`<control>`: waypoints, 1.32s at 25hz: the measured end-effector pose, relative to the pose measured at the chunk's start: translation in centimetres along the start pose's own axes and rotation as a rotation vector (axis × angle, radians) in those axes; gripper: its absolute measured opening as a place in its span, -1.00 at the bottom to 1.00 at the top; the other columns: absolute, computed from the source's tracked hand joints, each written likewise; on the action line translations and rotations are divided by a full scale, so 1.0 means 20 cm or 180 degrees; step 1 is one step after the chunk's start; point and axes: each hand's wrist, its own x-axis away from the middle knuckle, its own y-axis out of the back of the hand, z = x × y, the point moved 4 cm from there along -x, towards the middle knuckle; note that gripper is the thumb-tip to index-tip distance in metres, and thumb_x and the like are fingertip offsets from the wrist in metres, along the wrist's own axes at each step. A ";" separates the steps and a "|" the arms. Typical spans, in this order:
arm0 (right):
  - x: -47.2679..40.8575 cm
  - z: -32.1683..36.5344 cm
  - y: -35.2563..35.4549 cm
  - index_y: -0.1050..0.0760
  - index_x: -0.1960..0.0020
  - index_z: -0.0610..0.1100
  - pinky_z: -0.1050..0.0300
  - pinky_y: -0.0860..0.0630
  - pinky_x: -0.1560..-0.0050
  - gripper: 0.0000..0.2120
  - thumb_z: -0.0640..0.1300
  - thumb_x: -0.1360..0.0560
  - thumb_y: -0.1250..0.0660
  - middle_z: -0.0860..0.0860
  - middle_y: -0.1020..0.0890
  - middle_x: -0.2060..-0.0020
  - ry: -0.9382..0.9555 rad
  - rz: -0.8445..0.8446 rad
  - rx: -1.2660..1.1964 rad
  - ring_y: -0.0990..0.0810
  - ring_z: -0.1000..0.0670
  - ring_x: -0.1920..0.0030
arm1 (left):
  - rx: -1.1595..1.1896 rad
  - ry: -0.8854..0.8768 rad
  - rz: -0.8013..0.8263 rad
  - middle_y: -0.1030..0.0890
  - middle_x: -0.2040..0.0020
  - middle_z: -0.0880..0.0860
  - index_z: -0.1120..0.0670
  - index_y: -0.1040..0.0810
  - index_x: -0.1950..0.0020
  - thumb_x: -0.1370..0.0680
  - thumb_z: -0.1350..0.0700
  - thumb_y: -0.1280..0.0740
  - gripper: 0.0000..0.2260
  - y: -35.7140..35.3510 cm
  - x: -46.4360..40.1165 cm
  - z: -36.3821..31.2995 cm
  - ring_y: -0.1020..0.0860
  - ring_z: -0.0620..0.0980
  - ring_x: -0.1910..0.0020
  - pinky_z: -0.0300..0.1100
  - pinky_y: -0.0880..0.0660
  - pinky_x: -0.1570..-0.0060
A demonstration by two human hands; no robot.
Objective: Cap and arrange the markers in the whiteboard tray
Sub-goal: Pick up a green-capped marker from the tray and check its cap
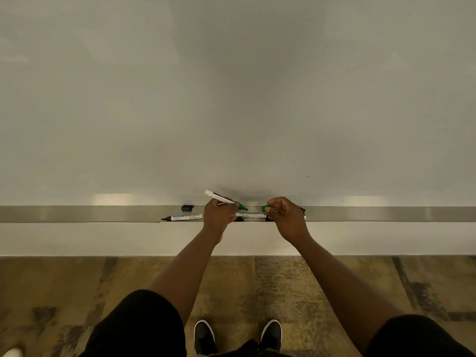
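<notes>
My left hand (221,215) grips an uncapped green marker (221,198), white barrel tilted up to the left, green tip pointing right. My right hand (282,215) pinches a green cap (266,208), held a short gap to the right of that tip. On the metal whiteboard tray (103,214) an uncapped black marker (183,217) lies with its tip to the left. A loose black cap (187,208) sits behind it on the tray. Another white marker (251,215) lies in the tray between my hands, partly hidden by them.
The whiteboard (231,99) fills the upper view. A white wall strip (103,239) runs below the tray, then patterned floor (283,284). My two dark shoes (204,336) stand close to the wall.
</notes>
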 end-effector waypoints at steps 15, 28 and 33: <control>0.11 0.11 -0.11 -0.60 0.00 -0.12 0.42 -0.54 0.15 -0.87 -0.20 -0.46 -0.45 0.01 -0.70 0.10 0.0291 0.0113 0.0409 -0.67 0.14 0.12 | 0.0620 0.0609 0.0050 -0.68 0.14 0.17 0.22 -0.45 -0.02 -0.43 0.36 -0.41 -0.77 -0.06 0.11 0.03 -0.71 0.08 0.21 -0.12 -0.59 0.17; 0.08 0.18 -0.03 -0.62 -0.04 -0.18 0.34 -0.59 0.12 -0.86 -0.19 -0.49 -0.41 -0.04 -0.70 0.17 0.0456 -0.0131 0.0154 -0.69 0.16 0.18 | 0.0520 0.0646 -0.0085 -0.67 0.18 0.19 0.26 -0.55 0.04 -0.49 0.25 -0.42 -0.88 0.05 0.10 -0.01 -0.69 0.04 0.27 -0.13 -0.62 0.26; 0.05 0.20 -0.02 -0.65 0.07 -0.10 0.50 -0.49 0.27 -0.90 -0.18 -0.54 -0.35 0.04 -0.66 0.36 0.0461 -0.0208 0.0302 -0.63 0.26 0.35 | -0.0887 0.0480 0.0670 -0.60 0.34 0.08 0.20 -0.62 0.02 -0.53 0.16 -0.35 -0.87 0.04 0.12 -0.04 -0.58 -0.04 0.44 -0.22 -0.46 0.41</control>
